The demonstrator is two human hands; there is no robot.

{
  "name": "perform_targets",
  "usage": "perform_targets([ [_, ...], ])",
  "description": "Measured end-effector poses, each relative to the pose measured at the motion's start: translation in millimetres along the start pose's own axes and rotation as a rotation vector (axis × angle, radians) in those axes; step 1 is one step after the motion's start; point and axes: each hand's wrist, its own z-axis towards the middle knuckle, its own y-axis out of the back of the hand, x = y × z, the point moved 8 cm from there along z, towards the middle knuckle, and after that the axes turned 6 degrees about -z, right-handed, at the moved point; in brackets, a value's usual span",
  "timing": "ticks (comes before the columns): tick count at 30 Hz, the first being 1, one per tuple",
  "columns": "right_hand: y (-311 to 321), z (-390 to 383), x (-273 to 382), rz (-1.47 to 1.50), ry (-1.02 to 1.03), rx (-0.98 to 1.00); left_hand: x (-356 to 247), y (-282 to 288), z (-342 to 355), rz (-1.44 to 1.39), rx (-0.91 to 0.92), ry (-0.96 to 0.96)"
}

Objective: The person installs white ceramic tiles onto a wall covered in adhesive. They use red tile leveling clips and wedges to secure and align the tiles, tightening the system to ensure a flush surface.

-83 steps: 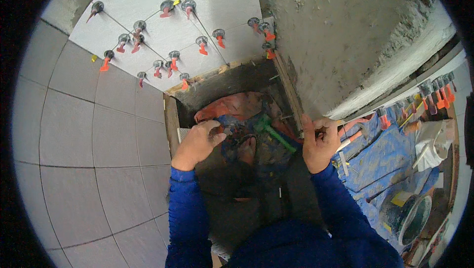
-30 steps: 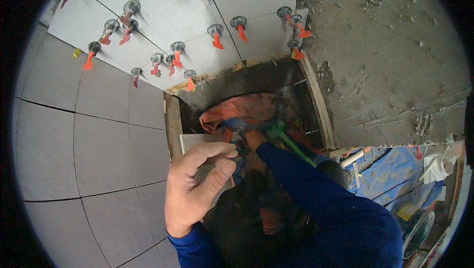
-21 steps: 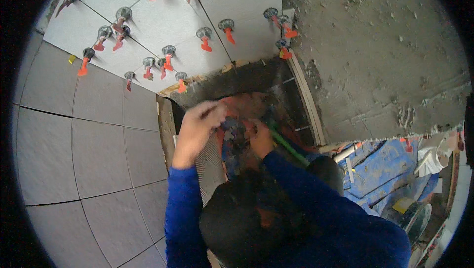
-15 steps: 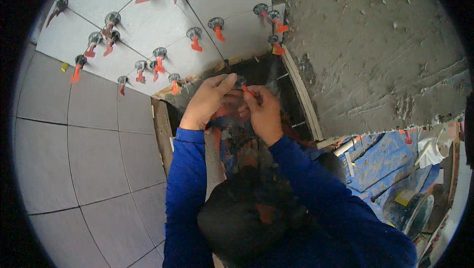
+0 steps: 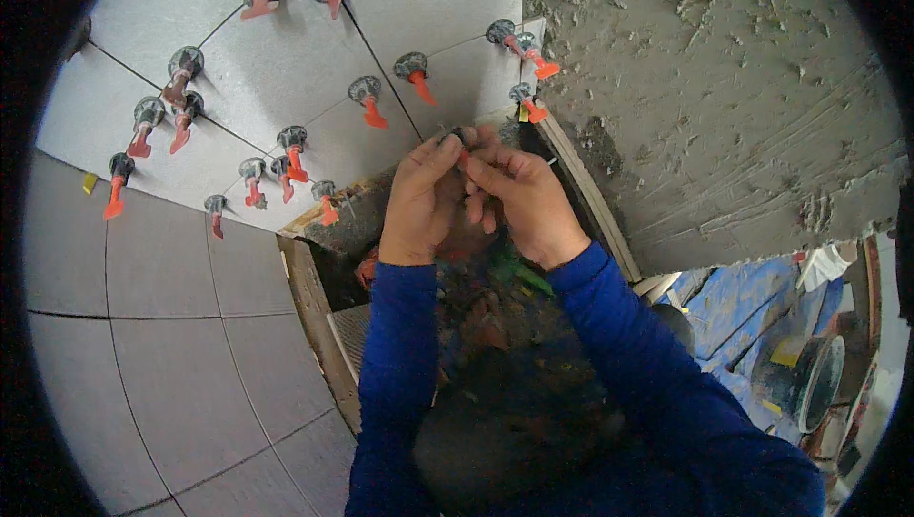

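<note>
My left hand [image 5: 422,201] and my right hand [image 5: 523,201] are raised together in front of the tiled wall, fingertips meeting on a small dark round tile-levelling clip [image 5: 455,139]. Both hands pinch it just below the lower edge of the grey wall tiles [image 5: 314,69]. Blue sleeves cover both forearms. Several grey-and-orange levelling clips [image 5: 365,98] stick out of the tile joints above my hands. How the small piece is shared between the two hands is partly hidden by my fingers.
Rough grey mortar wall [image 5: 724,89] lies to the right. A wooden-edged opening [image 5: 314,308] holds a container with coloured clips [image 5: 495,298] below my hands. Grey floor tiles [image 5: 162,346] spread left. A blue tarp [image 5: 752,317] and a bucket [image 5: 809,374] sit at lower right.
My hands rose from the container of clips up to the tile edge and came together on a small clip. The view tilted upward toward the wall.
</note>
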Motion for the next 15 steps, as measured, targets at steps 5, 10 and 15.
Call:
perform_targets([
  [5,-5,12,28,-0.556,0.341,-0.285,-41,18,-16,0.626,-0.479,-0.332],
  [10,-21,24,32,-0.708,0.515,-0.334,-73,9,-47,1.036,-0.721,-0.770],
  [15,-33,16,54,-0.975,0.887,-0.522,-83,10,-37,1.338,-0.864,-0.772],
])
